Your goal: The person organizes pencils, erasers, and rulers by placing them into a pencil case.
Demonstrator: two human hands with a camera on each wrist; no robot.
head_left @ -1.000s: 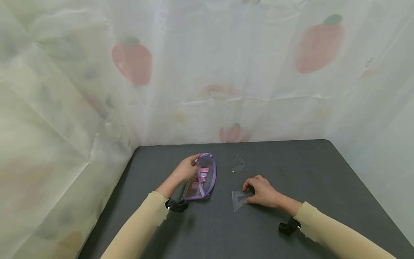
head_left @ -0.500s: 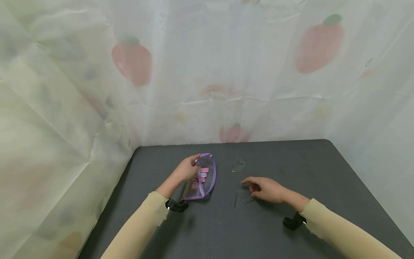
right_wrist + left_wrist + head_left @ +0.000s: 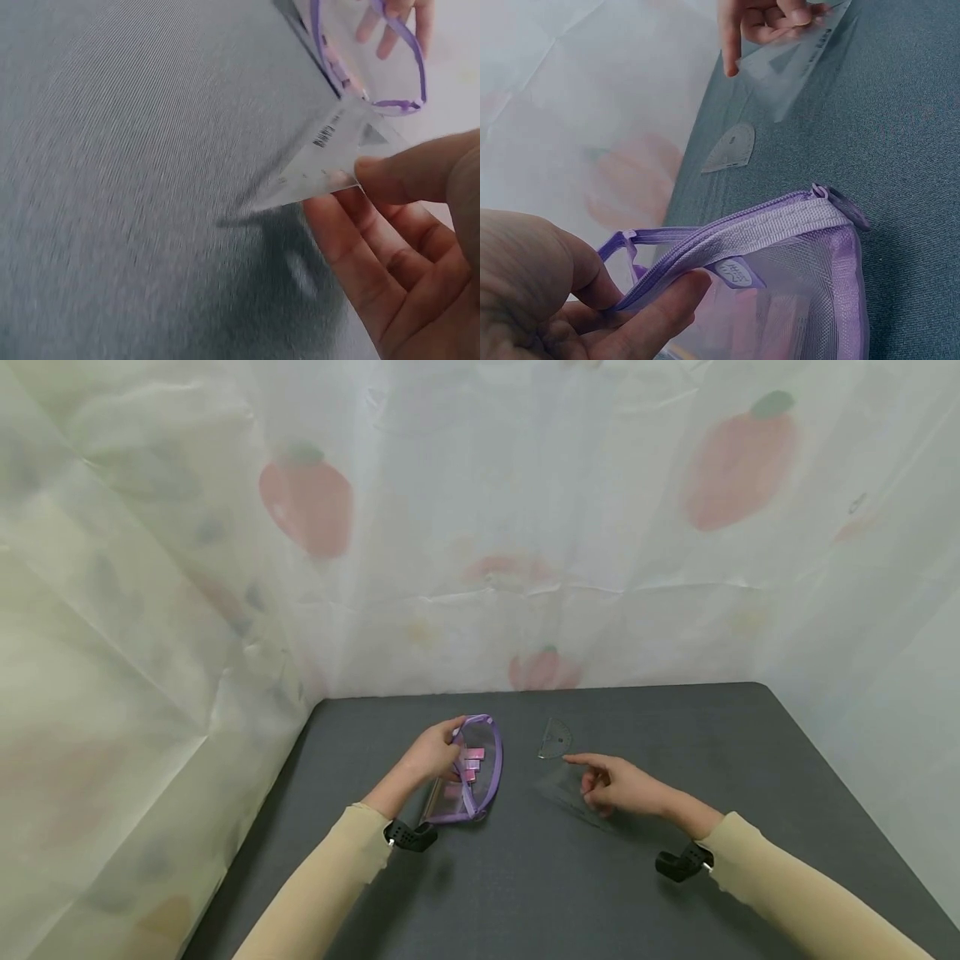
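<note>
Clear ruler (image 3: 567,791) is pinched in your right hand (image 3: 618,787), just right of the pouch (image 3: 471,772) (mouth held by your left hand (image 3: 431,753)).

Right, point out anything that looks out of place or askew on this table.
Nothing is spilled or damaged. The right hand pinches a clear triangle ruler tilted off the table, the left hand holds the purple mesh pouch open, and a small protractor lies flat beyond them.

No legible text on set square (image 3: 330,161) or pouch tag (image 3: 735,271)
</note>
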